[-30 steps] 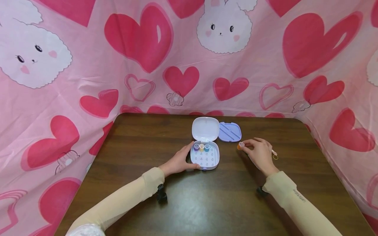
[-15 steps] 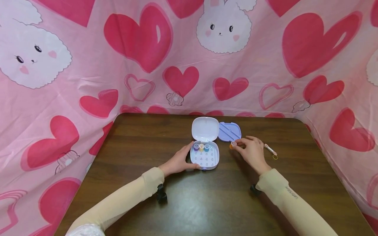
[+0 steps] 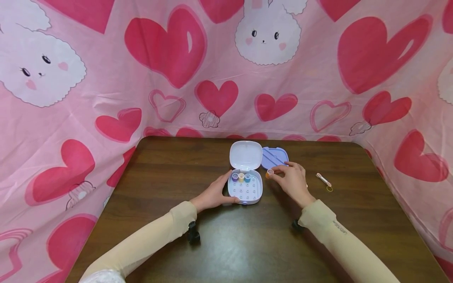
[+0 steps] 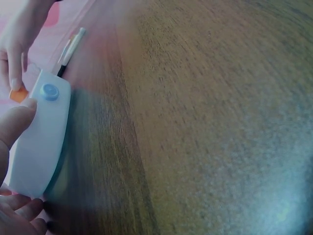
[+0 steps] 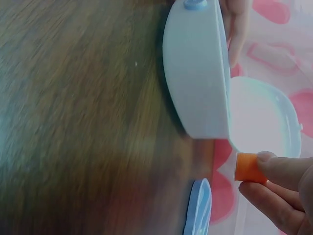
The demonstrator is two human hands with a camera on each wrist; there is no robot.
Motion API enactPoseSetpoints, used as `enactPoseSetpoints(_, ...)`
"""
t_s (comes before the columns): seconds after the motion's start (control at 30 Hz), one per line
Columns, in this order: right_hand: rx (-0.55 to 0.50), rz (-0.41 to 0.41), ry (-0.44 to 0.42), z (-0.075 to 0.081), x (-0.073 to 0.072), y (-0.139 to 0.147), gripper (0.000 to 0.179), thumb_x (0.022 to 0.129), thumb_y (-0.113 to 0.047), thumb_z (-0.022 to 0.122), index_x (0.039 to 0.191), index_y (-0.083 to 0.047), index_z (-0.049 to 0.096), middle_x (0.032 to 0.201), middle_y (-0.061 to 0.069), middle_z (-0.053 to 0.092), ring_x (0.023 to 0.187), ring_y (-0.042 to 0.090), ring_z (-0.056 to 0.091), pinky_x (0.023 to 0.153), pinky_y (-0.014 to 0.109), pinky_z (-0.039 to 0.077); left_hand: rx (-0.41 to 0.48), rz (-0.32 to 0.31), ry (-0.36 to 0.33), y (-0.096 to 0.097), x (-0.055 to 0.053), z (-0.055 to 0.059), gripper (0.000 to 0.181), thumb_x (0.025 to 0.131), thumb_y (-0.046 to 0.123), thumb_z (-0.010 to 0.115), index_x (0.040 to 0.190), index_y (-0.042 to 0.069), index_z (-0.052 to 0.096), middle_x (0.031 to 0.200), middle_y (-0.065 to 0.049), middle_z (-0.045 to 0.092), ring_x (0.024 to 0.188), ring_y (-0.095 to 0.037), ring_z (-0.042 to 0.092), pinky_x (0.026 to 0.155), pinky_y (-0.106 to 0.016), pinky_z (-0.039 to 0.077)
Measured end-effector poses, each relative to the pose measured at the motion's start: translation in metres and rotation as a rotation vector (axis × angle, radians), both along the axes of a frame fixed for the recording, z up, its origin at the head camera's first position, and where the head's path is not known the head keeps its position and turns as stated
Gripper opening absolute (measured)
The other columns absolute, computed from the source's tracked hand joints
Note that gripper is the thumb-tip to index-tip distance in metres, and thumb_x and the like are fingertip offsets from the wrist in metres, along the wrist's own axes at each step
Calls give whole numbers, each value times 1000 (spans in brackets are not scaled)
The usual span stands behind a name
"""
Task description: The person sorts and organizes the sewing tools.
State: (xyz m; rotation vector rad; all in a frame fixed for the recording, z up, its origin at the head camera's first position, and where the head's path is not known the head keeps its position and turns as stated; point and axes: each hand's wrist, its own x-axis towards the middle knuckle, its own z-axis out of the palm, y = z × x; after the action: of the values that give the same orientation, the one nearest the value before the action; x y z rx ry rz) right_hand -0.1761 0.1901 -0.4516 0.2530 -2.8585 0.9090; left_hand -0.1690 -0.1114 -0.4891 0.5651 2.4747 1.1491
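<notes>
On the table stands a white sewing box (image 3: pixel 245 199), its lid (image 3: pixel 245 155) raised at the back and rows of small pegs inside. Purple (image 3: pixel 235 177), yellow (image 3: pixel 241 177) and blue (image 3: pixel 247 178) thread spools fill part of its rear row. My left hand (image 3: pixel 211 194) holds the box by its left side, thumb (image 4: pixel 18 120) at the front rim. Just right of the box, my right hand (image 3: pixel 291 181) pinches an orange thread spool (image 5: pixel 248 168) between thumb and fingers, apart from the box.
A lavender tray (image 3: pixel 274 158) with a diagonal ridge lies behind the orange spool, beside the lid. Further right is a slim white item (image 3: pixel 323 180) with a yellow ring (image 3: pixel 329 189). A pink heart-print cloth (image 3: pixel 219 70) hangs behind the table (image 3: pixel 226 243).
My right hand has carried the orange spool leftward toward the box, uncovering the white item with the yellow ring. My left hand and the box have stayed in place.
</notes>
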Motion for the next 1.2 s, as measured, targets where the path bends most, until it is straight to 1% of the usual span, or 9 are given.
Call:
enactPoseSetpoints(0.23,-10,18,-3,0,0,-12,26,91,-25,82,109,-6,81,102,13,79,135,48,45,117,68,14,5,-5,6,0,0,0,112,86,43,86,168,11,17,169,-14,28,152,-32,34,123,-53,29)
enactPoseSetpoints(0.47,-25,42,30,-2,-2,-24,24,89,-24,84,108,-8,82,96,8,80,134,46,47,117,67,16,-3,-11,19,0,-1,0,112,86,43,86,167,10,16,169,-15,28,152,-31,34,123,-51,30)
enactPoseSetpoints(0.63,-27,55,28,-4,-1,-31,23,90,-23,84,108,-8,83,99,9,80,134,45,48,116,67,16,0,-18,31,0,0,2,110,87,40,86,167,8,17,169,-16,28,153,-32,31,124,-50,29)
enactPoseSetpoints(0.83,-30,72,18,-9,-3,-35,21,90,-22,83,107,-9,83,101,11,79,134,47,47,115,69,16,18,-13,25,0,1,1,110,87,40,86,167,7,18,169,-16,28,152,-33,33,123,-52,30)
enactPoseSetpoints(0.9,-17,75,17,-12,-4,-36,21,90,-22,83,108,-11,83,102,11,79,133,46,47,114,68,18,21,-11,22,0,1,1,110,87,40,86,167,7,18,169,-16,28,152,-33,33,123,-52,31)
enactPoseSetpoints(1.1,30,100,39,-17,-5,-37,23,90,-24,83,110,-11,83,98,12,74,119,42,52,107,62,31,17,-10,14,0,0,0,110,87,42,86,167,8,18,169,-15,28,153,-32,32,123,-52,30)
enactPoseSetpoints(1.2,55,117,50,-19,-7,-37,24,90,-23,84,111,-11,83,99,11,74,117,42,54,105,60,35,7,-10,13,0,0,0,111,87,43,85,167,9,17,169,-15,27,153,-32,32,123,-52,30)
